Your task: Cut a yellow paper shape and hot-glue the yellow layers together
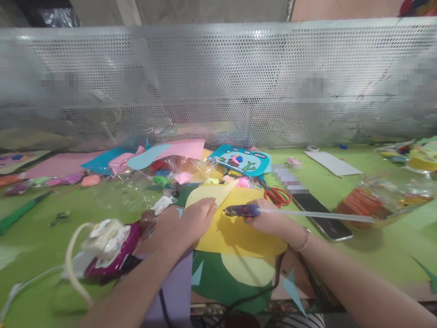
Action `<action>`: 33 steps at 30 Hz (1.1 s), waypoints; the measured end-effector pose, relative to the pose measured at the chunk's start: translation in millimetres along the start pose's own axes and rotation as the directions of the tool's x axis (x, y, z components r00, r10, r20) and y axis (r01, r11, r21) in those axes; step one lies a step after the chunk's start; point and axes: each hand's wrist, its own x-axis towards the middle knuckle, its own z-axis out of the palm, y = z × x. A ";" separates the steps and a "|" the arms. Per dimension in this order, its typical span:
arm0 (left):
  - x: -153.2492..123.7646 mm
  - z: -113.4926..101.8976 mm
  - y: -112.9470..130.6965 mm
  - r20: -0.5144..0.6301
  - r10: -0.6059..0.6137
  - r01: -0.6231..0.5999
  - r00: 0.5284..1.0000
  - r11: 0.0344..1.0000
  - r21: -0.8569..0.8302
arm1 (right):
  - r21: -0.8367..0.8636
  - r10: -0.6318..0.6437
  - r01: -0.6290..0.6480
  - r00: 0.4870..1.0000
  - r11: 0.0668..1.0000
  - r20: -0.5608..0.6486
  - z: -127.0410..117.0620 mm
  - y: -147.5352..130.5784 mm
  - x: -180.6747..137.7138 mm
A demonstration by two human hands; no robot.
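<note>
My right hand (269, 218) is wrapped round a small dark blue hot glue gun (244, 210), its nozzle pointing left and a long clear glue stick (317, 215) jutting out of its back. A dark cord trails down from around that wrist. My left hand (198, 218) pinches the edge of a pale yellow paper piece (201, 196), partly folded up. Both hands are over a bright yellow sheet (252, 237). Beneath it lies a dark green sheet (218, 287) with a pale yellow shape on it. The glue gun's tip sits just right of my left fingers.
Red-handled scissors (278, 197) and a black phone (322, 214) lie to the right, beside a clear plastic container (385, 196). A decorated blue card (241, 159) and clay packets are behind. A purple power strip (114, 253) stands left. A perforated metal screen (218, 82) runs across the back.
</note>
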 end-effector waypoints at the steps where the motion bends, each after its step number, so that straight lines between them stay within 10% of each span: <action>1: 0.0 0.7 -0.7 -0.003 0.002 -0.002 1.000 1.000 0.002 | -0.006 -0.006 0.006 1.000 1.000 0.000 0.1 0.4 0.2; 33: -0.6 3.0 -2.6 -0.010 0.027 -0.027 1.000 1.000 -0.003 | 0.011 0.043 -0.043 0.999 0.999 -0.023 -1.2 0.5 0.9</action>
